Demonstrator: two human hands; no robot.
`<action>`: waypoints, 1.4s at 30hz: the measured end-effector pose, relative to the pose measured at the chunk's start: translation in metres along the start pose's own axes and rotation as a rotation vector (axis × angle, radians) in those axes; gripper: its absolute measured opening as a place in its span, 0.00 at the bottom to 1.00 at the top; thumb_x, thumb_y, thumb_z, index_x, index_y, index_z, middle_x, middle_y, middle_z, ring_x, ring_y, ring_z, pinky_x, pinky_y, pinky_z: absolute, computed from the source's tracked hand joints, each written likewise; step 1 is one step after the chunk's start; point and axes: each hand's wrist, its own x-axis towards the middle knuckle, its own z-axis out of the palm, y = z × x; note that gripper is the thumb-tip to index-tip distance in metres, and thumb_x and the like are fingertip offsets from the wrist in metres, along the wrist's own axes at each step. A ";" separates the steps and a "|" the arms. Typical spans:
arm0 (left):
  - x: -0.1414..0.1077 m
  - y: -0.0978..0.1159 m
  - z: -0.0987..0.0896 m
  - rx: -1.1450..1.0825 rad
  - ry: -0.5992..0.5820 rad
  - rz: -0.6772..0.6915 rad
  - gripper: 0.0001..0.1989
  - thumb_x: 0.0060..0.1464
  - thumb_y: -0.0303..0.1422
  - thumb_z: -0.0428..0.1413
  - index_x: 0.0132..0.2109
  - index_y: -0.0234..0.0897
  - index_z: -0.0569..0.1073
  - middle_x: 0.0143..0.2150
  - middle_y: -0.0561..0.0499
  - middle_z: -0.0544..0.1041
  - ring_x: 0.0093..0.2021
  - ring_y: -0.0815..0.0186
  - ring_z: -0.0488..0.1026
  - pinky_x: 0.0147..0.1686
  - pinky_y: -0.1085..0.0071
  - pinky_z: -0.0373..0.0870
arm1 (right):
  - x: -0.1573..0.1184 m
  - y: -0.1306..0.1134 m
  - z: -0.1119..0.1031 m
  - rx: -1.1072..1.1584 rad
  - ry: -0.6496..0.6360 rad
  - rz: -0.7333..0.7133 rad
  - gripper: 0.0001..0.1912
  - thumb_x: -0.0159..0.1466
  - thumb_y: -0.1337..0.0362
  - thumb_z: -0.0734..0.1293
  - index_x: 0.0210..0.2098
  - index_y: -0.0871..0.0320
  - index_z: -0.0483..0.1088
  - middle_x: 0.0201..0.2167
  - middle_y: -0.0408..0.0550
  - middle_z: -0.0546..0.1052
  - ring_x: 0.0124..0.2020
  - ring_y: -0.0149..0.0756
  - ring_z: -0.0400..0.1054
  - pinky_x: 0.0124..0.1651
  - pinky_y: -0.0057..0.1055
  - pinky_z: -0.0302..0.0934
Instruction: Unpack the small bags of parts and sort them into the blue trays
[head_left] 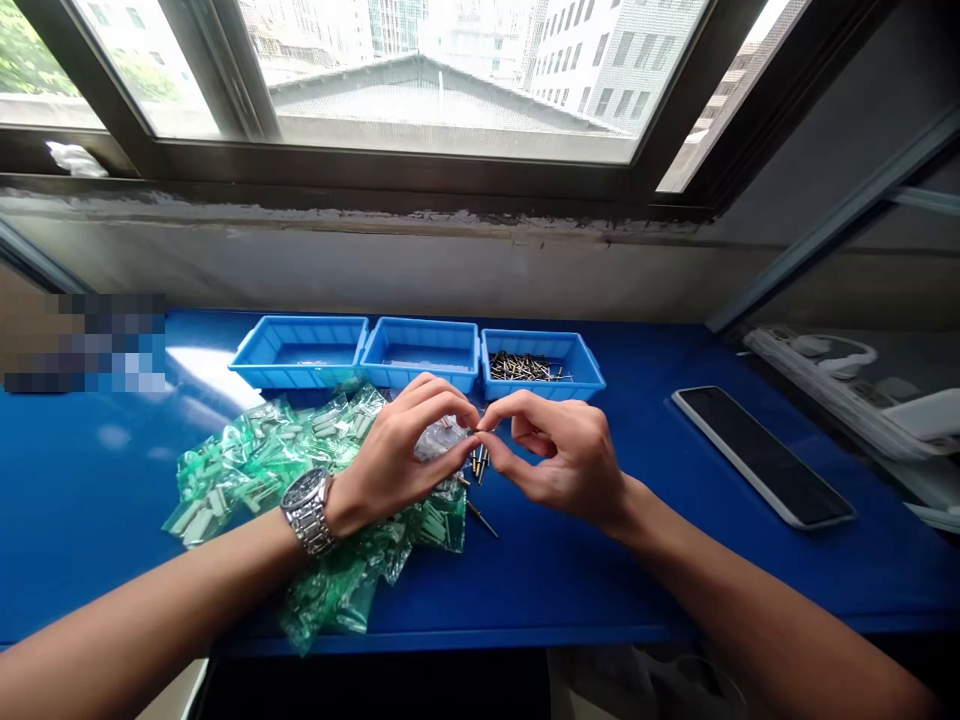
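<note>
Blue plastic trays (420, 375) stand in a row on a blue counter (90, 480), and the rightmost, a pin-filled tray (544, 387), serves as the landmark here. Just in front of that tray, the left hand (397, 455) curls closely around a small clear plastic bag (439, 440), while the right hand (559, 460) makes a narrow pinch, thumb and forefinger closing on a dark-tipped metal pin (477, 432) at the bag's edge. How much of the pin they hold is hidden. Loose brass pins (478, 464) lie directly below the pinch, in front of the tray, and a stray pin (481, 518) lies farther out. Green plastic bags (247, 475) are heaped in front of and to the left of the tray. A pinch this fine on something so thin could slip and flick the pin away. A hard tug on the slick bag could spill whatever it holds, and pins dropping into the green folds would be hard to find.
</note>
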 end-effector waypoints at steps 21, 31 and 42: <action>0.002 0.002 -0.003 -0.011 0.106 -0.029 0.03 0.64 0.27 0.63 0.43 0.36 0.76 0.40 0.49 0.79 0.43 0.62 0.74 0.45 0.63 0.72 | -0.001 0.013 0.002 0.011 -0.094 0.117 0.01 0.67 0.68 0.72 0.38 0.60 0.76 0.20 0.32 0.58 0.19 0.24 0.52 0.25 0.25 0.52; 0.000 -0.002 0.001 0.010 0.037 -0.005 0.03 0.64 0.27 0.64 0.43 0.36 0.76 0.41 0.48 0.79 0.43 0.60 0.73 0.45 0.62 0.72 | -0.003 0.007 0.002 0.023 0.001 0.049 0.03 0.66 0.67 0.73 0.37 0.59 0.75 0.20 0.33 0.59 0.18 0.24 0.52 0.24 0.25 0.53; 0.002 0.001 -0.002 -0.035 0.117 -0.020 0.02 0.64 0.27 0.62 0.42 0.37 0.76 0.39 0.48 0.80 0.42 0.60 0.74 0.45 0.60 0.72 | -0.001 0.011 0.000 0.026 -0.090 0.145 0.02 0.67 0.68 0.71 0.37 0.59 0.76 0.20 0.33 0.58 0.19 0.25 0.53 0.25 0.25 0.52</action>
